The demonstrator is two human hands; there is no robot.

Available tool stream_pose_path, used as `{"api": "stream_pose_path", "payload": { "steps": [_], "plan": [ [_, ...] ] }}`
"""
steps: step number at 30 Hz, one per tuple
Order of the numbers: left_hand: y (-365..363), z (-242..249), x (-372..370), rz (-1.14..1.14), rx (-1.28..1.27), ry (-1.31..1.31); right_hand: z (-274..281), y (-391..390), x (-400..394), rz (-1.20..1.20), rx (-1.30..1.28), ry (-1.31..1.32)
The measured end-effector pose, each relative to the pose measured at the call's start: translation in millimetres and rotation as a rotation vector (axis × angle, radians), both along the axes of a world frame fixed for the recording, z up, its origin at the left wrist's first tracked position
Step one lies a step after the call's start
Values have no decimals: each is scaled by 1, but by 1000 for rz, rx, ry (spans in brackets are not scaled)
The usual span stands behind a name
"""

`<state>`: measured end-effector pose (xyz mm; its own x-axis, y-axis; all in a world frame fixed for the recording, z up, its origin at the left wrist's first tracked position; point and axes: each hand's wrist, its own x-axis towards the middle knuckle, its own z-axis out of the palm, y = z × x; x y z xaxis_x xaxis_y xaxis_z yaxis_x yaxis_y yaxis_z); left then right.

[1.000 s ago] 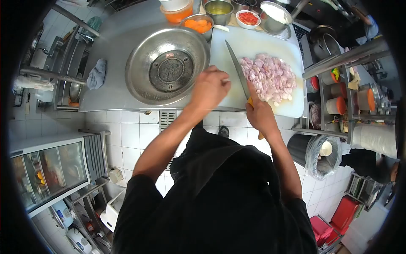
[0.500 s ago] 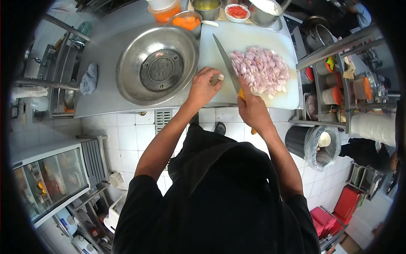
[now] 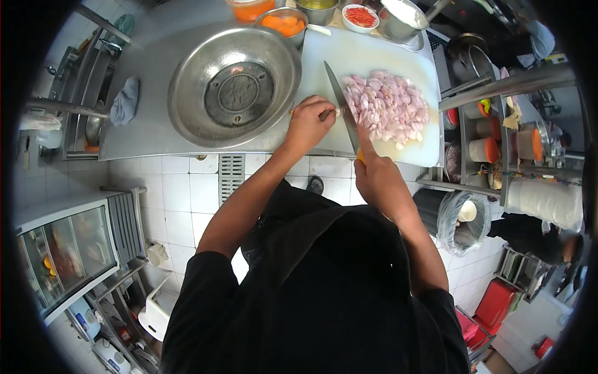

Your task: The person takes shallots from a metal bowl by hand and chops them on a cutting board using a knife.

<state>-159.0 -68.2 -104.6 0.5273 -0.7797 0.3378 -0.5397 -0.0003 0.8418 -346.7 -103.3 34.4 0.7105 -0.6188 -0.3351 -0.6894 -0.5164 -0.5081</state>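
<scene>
Gripping a knife (image 3: 341, 103) by its orange handle, the right hand (image 3: 377, 177) sat at centre frame with fingers wrapped tight and the forefinger laid along the blade's spine. The blade ran up and to the left from that fist, its tip near the upper middle of the white cutting board (image 3: 374, 56). The left hand (image 3: 308, 123) lay just left of the blade, fingertips curled and pinching a small shallot piece (image 3: 334, 113) against the board. That piece sat at the fingertips, touching or almost touching the blade's left face; which of the two could not be told. Right of the blade lay a heap of sliced shallots (image 3: 389, 106), spread over the board's right half.

A large steel bowl (image 3: 233, 87) stood left of the board on the metal counter (image 3: 156, 75), just beside the left hand. A grey cloth (image 3: 124, 101) lay at the counter's left edge. Along the top edge stood small containers, one with orange pieces (image 3: 283, 23) and one with chopped red chilli (image 3: 361, 15). A lined bin (image 3: 458, 218) stood at lower right.
</scene>
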Motion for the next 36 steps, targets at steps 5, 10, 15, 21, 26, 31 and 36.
{"api": "stream_pose_path", "payload": {
  "steps": [5,10,15,21,26,31,36],
  "plan": [
    [1,-2,0,8,-18,-9,-49,-6,26,-7,2,-100],
    [2,0,0,7,-28,-16,-31,-21,29,47,-40,-135],
    [2,-4,0,18,-71,-41,-50,-18,44,-6,-8,-76],
    [4,-2,1,10,-65,-91,-33,-24,42,31,-28,-118],
    [1,-2,4,31,-78,-115,-52,-28,56,15,-40,-102],
    [3,-5,1,21,-77,-97,-61,-23,47,63,-166,-245],
    [4,-1,0,26,-70,-89,-68,-26,60,-23,-39,-161]
  ]
}}
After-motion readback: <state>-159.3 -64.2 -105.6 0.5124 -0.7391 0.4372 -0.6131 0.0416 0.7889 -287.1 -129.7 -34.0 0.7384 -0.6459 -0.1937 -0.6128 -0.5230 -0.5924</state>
